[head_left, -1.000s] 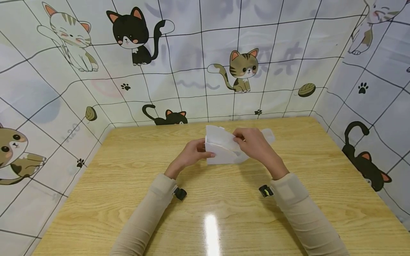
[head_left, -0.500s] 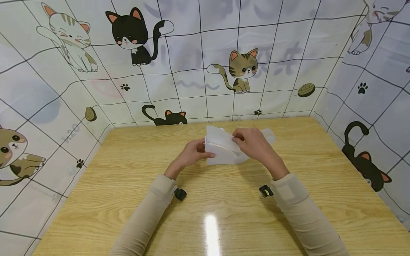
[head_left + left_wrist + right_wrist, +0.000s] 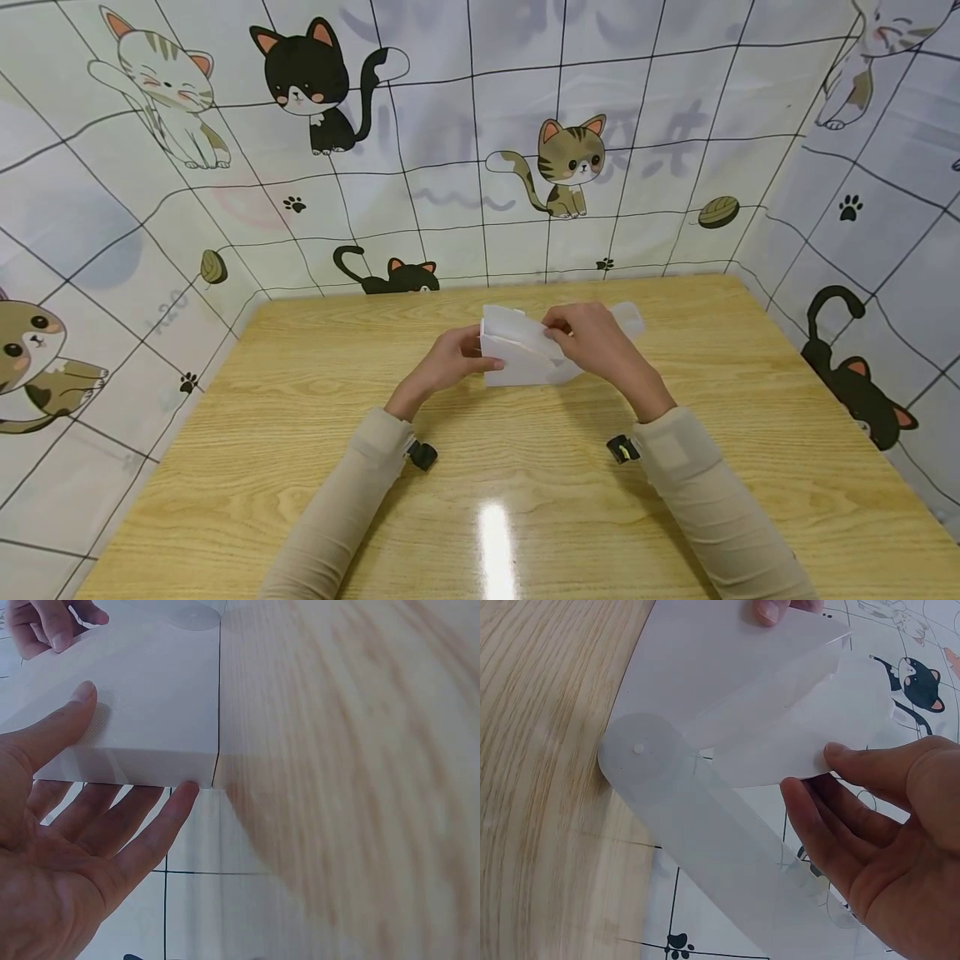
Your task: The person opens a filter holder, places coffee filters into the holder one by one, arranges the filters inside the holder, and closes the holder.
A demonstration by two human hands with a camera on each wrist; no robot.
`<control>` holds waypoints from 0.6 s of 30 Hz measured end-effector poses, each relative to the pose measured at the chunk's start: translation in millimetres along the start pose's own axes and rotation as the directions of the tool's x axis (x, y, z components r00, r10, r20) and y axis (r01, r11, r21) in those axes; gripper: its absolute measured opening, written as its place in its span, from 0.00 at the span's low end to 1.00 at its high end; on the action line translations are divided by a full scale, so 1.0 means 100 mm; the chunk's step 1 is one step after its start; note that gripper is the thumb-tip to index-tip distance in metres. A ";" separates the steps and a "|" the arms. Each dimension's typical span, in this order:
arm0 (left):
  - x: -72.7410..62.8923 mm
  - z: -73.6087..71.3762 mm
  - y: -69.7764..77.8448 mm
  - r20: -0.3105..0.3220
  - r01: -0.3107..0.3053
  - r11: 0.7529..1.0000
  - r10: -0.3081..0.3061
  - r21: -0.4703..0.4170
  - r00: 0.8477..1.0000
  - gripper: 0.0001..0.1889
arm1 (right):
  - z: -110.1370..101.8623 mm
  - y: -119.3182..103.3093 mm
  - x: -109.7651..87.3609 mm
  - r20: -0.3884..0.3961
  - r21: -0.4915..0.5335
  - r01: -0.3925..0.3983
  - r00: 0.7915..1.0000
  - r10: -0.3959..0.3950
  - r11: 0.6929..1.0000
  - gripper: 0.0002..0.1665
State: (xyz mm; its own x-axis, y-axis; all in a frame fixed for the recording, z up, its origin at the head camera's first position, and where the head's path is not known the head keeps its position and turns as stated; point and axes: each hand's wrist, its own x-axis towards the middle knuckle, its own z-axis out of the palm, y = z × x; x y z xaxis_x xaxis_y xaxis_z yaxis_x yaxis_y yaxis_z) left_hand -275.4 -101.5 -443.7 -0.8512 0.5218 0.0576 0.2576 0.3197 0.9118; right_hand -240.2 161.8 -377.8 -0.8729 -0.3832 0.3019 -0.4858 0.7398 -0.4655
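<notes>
A white box (image 3: 517,368) stands on the wooden table, its long side facing me. My left hand (image 3: 448,360) grips the box's left end, thumb on the near face and fingers round the end, as the left wrist view shows. My right hand (image 3: 600,337) pinches the edge of a thin white sheet (image 3: 795,739) between thumb and fingers. This sheet slants up out of the box's open top; its lower part is hidden inside. A translucent plastic lid (image 3: 720,847), joined to the box by a round pivot, is swung out to the right, partly behind my right hand in the head view.
The wooden table (image 3: 337,358) reaches a cloth wall (image 3: 450,192) printed with cats and grid lines at the back and both sides. Black wrist cameras hang near my left sleeve (image 3: 341,500) and right sleeve (image 3: 712,492).
The white sheet's upper edge has come down a little toward the box, and my right hand has shifted very slightly. My left hand and the box stay put.
</notes>
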 end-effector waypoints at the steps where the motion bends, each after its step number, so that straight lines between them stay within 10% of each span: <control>1: 0.00 0.00 0.00 0.000 0.001 1.000 -0.001 -0.001 1.000 0.26 | 0.00 0.00 0.00 0.003 -0.001 0.001 1.000 -0.001 1.000 0.06; 18: 0.00 0.01 0.02 0.002 -0.007 1.000 0.007 -0.009 1.000 0.26 | 0.06 0.04 0.00 0.043 -0.026 0.020 0.999 -0.019 0.999 0.07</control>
State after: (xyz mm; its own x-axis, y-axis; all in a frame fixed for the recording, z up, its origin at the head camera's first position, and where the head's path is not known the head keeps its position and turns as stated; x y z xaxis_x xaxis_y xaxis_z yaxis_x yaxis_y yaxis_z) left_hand -274.3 -100.0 -442.7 -0.8482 0.5258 0.0633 0.2595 0.3085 0.9151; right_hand -242.3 160.9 -384.6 -0.8645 -0.4206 0.2751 -0.5021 0.7457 -0.4379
